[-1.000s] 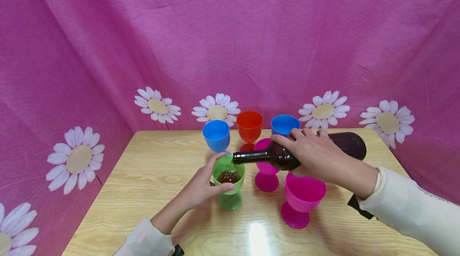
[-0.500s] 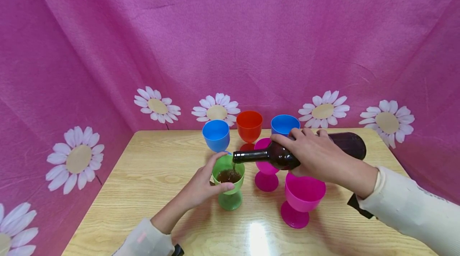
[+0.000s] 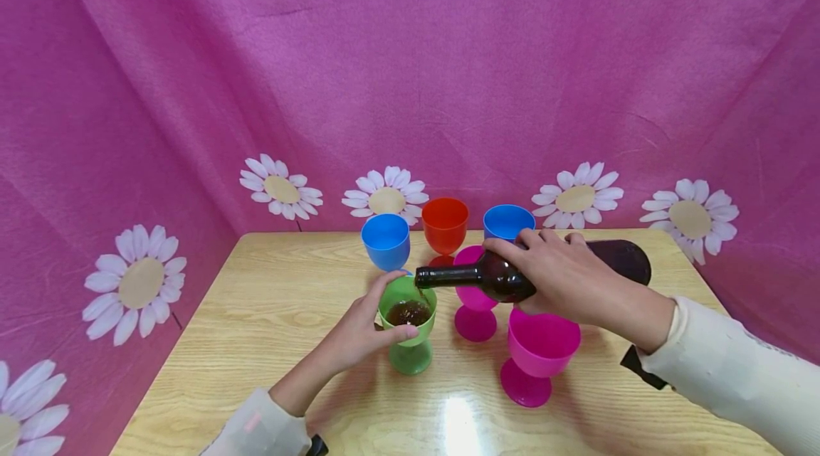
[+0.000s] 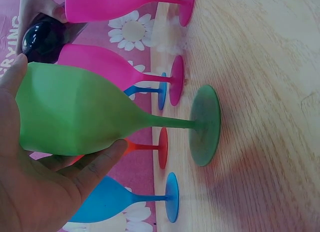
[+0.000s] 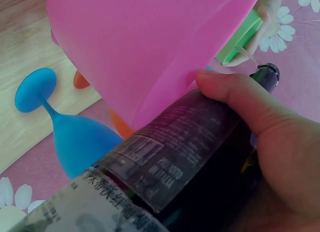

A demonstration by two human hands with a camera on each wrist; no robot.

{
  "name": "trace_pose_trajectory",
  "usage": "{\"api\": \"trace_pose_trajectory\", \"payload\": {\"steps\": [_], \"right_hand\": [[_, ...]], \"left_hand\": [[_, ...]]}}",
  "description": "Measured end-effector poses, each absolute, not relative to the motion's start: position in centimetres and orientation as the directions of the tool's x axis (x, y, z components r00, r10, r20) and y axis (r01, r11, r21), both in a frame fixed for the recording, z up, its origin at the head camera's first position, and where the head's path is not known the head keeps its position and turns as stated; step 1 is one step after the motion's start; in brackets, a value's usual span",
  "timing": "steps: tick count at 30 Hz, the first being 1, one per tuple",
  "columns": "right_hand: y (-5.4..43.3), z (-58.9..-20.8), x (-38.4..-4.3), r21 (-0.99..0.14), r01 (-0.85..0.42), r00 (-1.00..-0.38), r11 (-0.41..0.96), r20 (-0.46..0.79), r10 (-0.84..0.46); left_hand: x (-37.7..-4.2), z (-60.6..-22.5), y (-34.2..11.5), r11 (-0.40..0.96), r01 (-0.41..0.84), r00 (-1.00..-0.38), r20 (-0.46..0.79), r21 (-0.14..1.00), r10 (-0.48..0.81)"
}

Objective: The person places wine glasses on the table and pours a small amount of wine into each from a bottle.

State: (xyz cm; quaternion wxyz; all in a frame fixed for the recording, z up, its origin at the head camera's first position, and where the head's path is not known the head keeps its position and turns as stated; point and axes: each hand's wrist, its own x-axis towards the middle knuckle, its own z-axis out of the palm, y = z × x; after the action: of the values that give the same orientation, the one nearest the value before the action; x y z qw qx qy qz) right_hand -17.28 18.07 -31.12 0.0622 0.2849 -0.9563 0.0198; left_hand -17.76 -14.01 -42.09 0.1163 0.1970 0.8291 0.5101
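Note:
My left hand (image 3: 359, 331) holds the bowl of a green goblet (image 3: 410, 356), thumb on the near side and fingers behind. The goblet's foot rests on the table, and dark liquid (image 3: 408, 312) lies in its bowl. In my right hand (image 3: 557, 274) a dark wine bottle (image 3: 448, 277) is tipped nearly level, its mouth just over the goblet's rim. A thin stream runs from the mouth into the goblet. The right wrist view shows the bottle's printed back label (image 5: 170, 147) and my thumb (image 5: 230, 89) along its side.
Two pink goblets (image 3: 544, 342) stand right of the green one, the farther one partly under the bottle. Behind are a blue goblet (image 3: 386, 239), a red goblet (image 3: 445, 225) and another blue goblet (image 3: 508, 221). A pink flowered cloth (image 3: 410, 86) hangs around the wooden table (image 3: 269, 314).
The liquid in the green goblet stands slightly higher. The bottle's base has dipped a little, while both hands stay nearly in place.

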Motion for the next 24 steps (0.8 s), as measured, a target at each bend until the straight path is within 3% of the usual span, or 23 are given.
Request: {"api": "trace_pose_trajectory", "payload": {"steps": [12, 24], "right_hand": [[18.22, -31.08, -17.33, -0.027, -0.553, -0.828, 0.833, 0.132, -0.545], [18.68, -30.85, -17.57, -0.128, -0.538, -0.842, 0.833, 0.13, -0.523]], "left_hand": [[-17.77, -42.03, -13.98, 0.394, 0.205, -0.895, 0.009, 0.896, 0.446], [-17.78, -42.07, -13.99, 0.401, 0.202, -0.895, 0.002, 0.893, 0.446]]}}
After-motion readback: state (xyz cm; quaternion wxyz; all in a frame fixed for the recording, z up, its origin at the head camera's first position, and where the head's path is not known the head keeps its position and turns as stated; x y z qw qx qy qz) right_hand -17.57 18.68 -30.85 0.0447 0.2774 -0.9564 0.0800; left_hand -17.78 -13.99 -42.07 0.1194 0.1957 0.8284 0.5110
